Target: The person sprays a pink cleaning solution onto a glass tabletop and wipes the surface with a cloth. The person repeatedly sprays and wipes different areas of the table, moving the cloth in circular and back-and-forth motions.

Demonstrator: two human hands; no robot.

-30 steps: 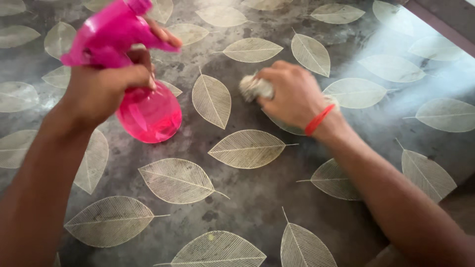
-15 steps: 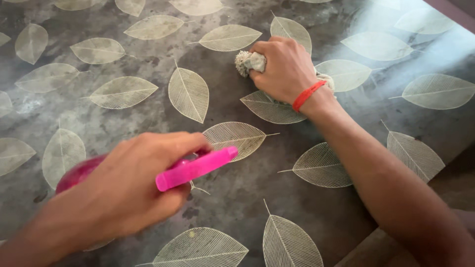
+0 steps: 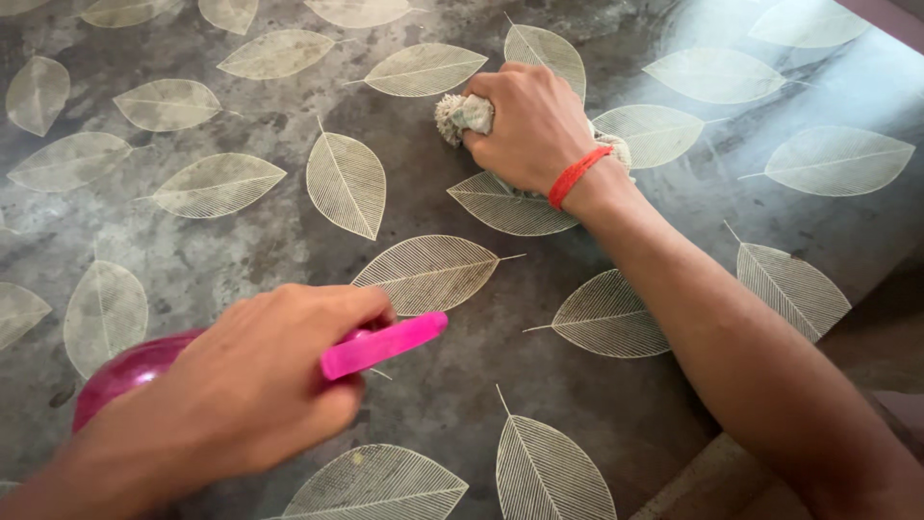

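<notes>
Both hands were closed on something. The right hand [image 3: 525,120] was clenched around a balled pale cloth [image 3: 464,114], pressing it down on the grey tabletop [image 3: 269,241] printed with pale leaves; a tuft of the cloth stuck out past the thumb side, and a red thread band [image 3: 577,173] circled the wrist behind it. The left hand [image 3: 260,385] grasped a pink spray bottle [image 3: 130,371], fingers wrapped over its neck, with the pink nozzle [image 3: 385,344] jutting out toward the cloth and the round body lying behind the palm, low over the tabletop.

Measured from the cloth, the bottle lay well apart, nearer the person and to their left, its nozzle aimed roughly toward it. As a judgement: held so flat, the bottle could dribble or spray short of the cloth, wetting the wrong patch, and the forearm lying across the tabletop could smear any damp area behind the cloth.
</notes>
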